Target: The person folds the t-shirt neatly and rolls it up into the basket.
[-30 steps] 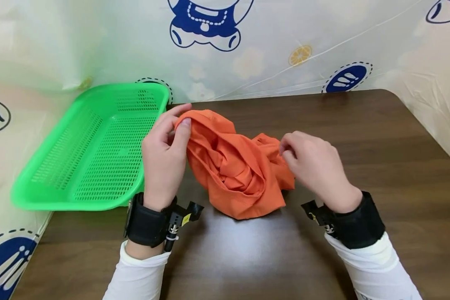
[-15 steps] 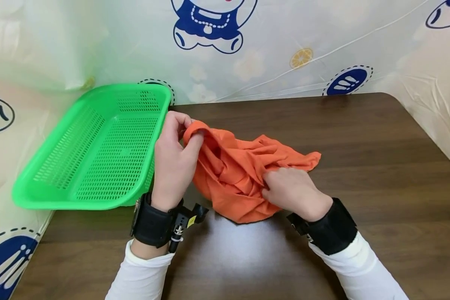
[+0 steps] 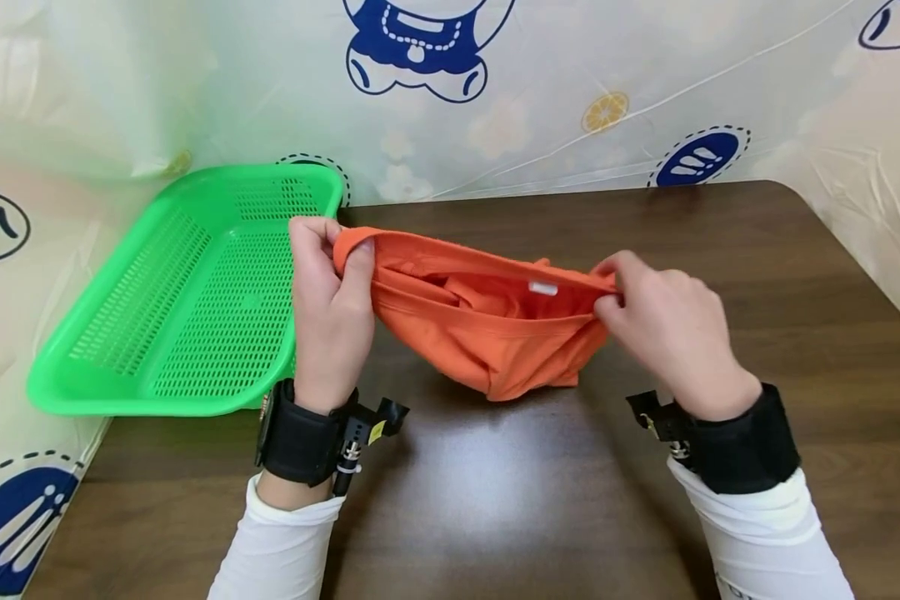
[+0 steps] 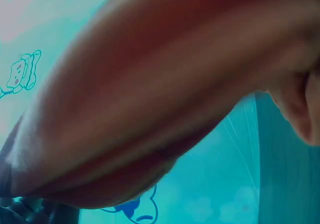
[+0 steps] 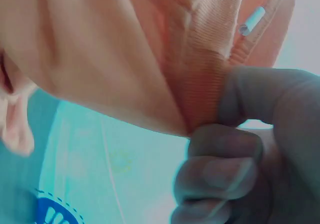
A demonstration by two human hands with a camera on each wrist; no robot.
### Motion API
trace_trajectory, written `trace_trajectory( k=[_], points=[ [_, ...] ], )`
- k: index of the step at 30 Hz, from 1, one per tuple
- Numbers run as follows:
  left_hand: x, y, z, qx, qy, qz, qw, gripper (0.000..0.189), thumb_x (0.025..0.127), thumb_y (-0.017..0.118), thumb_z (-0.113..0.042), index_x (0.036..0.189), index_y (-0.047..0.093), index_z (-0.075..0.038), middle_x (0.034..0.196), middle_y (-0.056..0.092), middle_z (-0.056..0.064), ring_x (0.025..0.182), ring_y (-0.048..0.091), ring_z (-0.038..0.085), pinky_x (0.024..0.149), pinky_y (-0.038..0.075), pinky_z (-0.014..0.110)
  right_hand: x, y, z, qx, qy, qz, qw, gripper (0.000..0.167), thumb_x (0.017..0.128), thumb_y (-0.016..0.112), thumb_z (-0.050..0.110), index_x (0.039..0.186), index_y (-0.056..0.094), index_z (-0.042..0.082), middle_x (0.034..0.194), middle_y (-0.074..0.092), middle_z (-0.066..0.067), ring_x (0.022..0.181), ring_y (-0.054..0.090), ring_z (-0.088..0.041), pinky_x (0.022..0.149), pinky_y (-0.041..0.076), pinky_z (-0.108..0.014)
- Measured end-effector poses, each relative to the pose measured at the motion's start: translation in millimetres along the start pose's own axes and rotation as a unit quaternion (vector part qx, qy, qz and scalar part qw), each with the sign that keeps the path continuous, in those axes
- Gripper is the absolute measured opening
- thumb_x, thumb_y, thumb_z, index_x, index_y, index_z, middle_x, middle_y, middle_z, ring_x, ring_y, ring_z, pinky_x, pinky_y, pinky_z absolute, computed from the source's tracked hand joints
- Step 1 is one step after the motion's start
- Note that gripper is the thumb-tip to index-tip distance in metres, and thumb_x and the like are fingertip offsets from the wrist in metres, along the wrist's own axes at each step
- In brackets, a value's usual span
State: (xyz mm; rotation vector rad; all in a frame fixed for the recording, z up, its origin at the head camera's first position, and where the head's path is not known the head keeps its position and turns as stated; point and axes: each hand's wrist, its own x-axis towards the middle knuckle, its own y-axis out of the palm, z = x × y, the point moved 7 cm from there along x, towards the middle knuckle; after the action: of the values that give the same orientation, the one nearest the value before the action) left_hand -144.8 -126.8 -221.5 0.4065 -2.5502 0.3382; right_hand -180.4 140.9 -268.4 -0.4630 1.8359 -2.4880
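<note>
- Shifted since half a second ago: right hand (image 3: pixel 667 325), from the middle of the bundle out to its right end; orange cloth (image 3: pixel 487 333), from a crumpled heap to a band drawn out between both hands.
- White sleeves (image 3: pixel 277 550), two, nearest the viewer; one on each forearm.
- Black wristbands (image 3: pixel 300 442), two, each with a small device mounted on its inner side.
- Surface (image 3: pixel 480 517), dark brown wood grain, with a glossy patch of light below the cloth.
- Left hand (image 3: pixel 330 312): pinching the cloth's left end, thumb in front of the band.
- Right hand: grasping the opposite end between thumb and forefinger, other fingers curled.
- Orange cloth: above the middle of the surface, opening stretched wide, ribbed edge; whether its lower part touches the surface cannot be told.
- White label (image 3: pixel 543 288), small, inside the opening, nearer the right hand.
- Basket (image 3: pixel 195 308), green, perforated, left of the cloth, projecting past the surface's left edge.
- Backdrop sheet (image 3: pixel 495 150), pale, creased, with blue cartoon prints; behind everything.
</note>
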Motion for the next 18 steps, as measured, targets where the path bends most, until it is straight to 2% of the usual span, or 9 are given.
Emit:
trace_trajectory(
  k=[4, 8, 11, 13, 16, 18],
  points=[
    [0.1, 0.6, 14.5, 0.005, -0.002, -0.001, 1.0, 0.016, 0.092, 0.044, -0.014, 0.09, 0.03, -0.007, 0.066, 0.031, 0.01, 0.052, 0.03, 0.022, 0.05, 0.023, 0.029, -3.4, -25, -7, 0.031, 0.014, -0.085, 0.9958, 0.02, 0.082, 0.044, 0.016, 0.094, 0.06, 0.01, 0.054, 0.048, -0.004, 0.047, 0.039, -0.023, 0.042, 0.028, -0.034],
    [-2.1, 0.6, 15.7, 0.005, -0.008, 0.012, 0.9999, 0.017, 0.092, 0.043, -0.015, 0.09, 0.029, -0.007, 0.063, 0.029, 0.011, 0.05, 0.026, 0.022, 0.051, 0.021, 0.029, -3.0, -37, -7, 0.092, 0.012, -0.138, 0.9862, 0.023, 0.085, 0.041, 0.013, 0.086, 0.063, 0.008, 0.07, 0.055, -0.006, 0.061, 0.044, -0.023, 0.056, 0.031, -0.036],
    [-3.1, 2.9, 11.3, -0.018, 0.002, 0.033, 0.9993, 0.016, 0.092, 0.044, -0.014, 0.09, 0.031, -0.005, 0.068, 0.036, 0.01, 0.058, 0.03, 0.021, 0.055, 0.023, 0.029, -1.2, -39, -10, 0.144, 0.022, -0.149, 0.9781, 0.027, 0.087, 0.035, 0.011, 0.088, 0.062, 0.005, 0.083, 0.053, -0.007, 0.071, 0.045, -0.022, 0.066, 0.031, -0.037],
    [-3.4, 7.0, 8.2, -0.024, 0.01, 0.057, 0.998, 0.015, 0.092, 0.045, -0.015, 0.09, 0.035, -0.003, 0.073, 0.04, 0.01, 0.062, 0.033, 0.021, 0.056, 0.026, 0.029, -0.6, -40, -15, 0.174, 0.044, -0.148, 0.9725, 0.03, 0.088, 0.031, 0.011, 0.092, 0.06, 0.005, 0.086, 0.052, -0.007, 0.073, 0.047, -0.022, 0.068, 0.032, -0.036],
    [-4.5, 15.9, 6.5, -0.002, 0.014, 0.107, 0.9942, 0.017, 0.092, 0.047, -0.02, 0.088, 0.043, -0.004, 0.075, 0.044, 0.005, 0.063, 0.039, 0.018, 0.055, 0.031, 0.029, -1.1, -37, -21, 0.207, 0.081, -0.131, 0.9661, 0.03, 0.089, 0.026, 0.014, 0.1, 0.054, 0.007, 0.086, 0.053, -0.008, 0.073, 0.047, -0.022, 0.065, 0.033, -0.035],
    [-5.7, 21.5, 6.2, 0.03, 0.013, 0.133, 0.9906, 0.017, 0.092, 0.048, -0.024, 0.085, 0.047, -0.008, 0.07, 0.042, 0.002, 0.058, 0.039, 0.015, 0.052, 0.031, 0.029, -0.2, -32, -22, 0.22, 0.091, -0.108, 0.9652, 0.028, 0.089, 0.025, 0.016, 0.103, 0.048, 0.008, 0.086, 0.053, -0.009, 0.07, 0.047, -0.023, 0.061, 0.034, -0.035]
  ],
)
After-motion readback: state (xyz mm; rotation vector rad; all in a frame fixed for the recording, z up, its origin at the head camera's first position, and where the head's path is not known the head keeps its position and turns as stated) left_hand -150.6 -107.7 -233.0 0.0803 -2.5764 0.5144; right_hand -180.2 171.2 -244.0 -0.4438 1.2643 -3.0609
